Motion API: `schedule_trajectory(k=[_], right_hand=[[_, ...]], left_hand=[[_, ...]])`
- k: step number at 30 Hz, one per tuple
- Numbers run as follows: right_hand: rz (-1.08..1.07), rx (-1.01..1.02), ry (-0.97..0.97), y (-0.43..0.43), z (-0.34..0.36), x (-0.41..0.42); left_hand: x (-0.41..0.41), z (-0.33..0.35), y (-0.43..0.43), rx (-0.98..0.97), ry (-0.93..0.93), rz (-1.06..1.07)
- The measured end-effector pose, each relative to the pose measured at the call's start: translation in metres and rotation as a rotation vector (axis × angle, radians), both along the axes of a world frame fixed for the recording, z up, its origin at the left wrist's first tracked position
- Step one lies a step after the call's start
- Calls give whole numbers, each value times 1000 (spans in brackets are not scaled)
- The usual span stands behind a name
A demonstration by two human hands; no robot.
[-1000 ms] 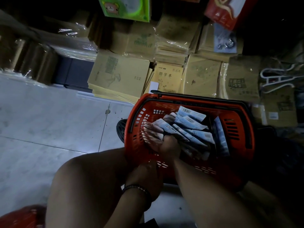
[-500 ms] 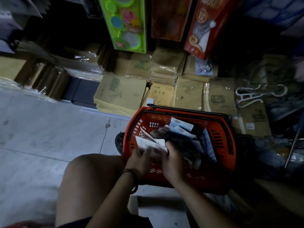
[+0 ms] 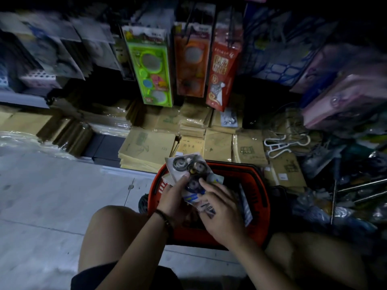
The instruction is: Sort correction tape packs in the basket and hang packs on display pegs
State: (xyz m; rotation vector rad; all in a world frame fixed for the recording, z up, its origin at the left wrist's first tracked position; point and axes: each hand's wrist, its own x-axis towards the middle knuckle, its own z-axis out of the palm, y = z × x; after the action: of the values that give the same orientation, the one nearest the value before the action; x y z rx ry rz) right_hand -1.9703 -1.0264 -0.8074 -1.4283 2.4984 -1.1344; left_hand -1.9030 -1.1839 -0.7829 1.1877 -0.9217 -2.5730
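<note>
Lower centre: left hand [image 3: 173,198] thumb-pinches a fan of correction tape packs [image 3: 185,167]. Right hand [image 3: 221,209] fingers lie across the lower ones; grip unclear. All just above the basket [image 3: 260,185]. Best square the edges before lifting toward the hanging goods [image 3: 150,68], upper centre.

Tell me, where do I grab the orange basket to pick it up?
Probably by the black handle folded down along the far rim of the orange basket. Come from above and hook your fingers under it, since it lies flat on the rim and the basket looks too wide for one hand. The left hand grips correction tape packs over it, so go round.
</note>
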Motion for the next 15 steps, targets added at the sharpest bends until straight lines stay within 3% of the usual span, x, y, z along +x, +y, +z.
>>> schedule_trajectory(k=[6,9,15], right_hand=[[75,48,-182,24,48,-8],[17,7,-103,25,82,-28],[229,335,12,15,153,-68]], left_hand=[[1,36,5,-147,-22,-37],[2,61,7,-228,-20,-85],[-2,101,0,-292,105,-192]])
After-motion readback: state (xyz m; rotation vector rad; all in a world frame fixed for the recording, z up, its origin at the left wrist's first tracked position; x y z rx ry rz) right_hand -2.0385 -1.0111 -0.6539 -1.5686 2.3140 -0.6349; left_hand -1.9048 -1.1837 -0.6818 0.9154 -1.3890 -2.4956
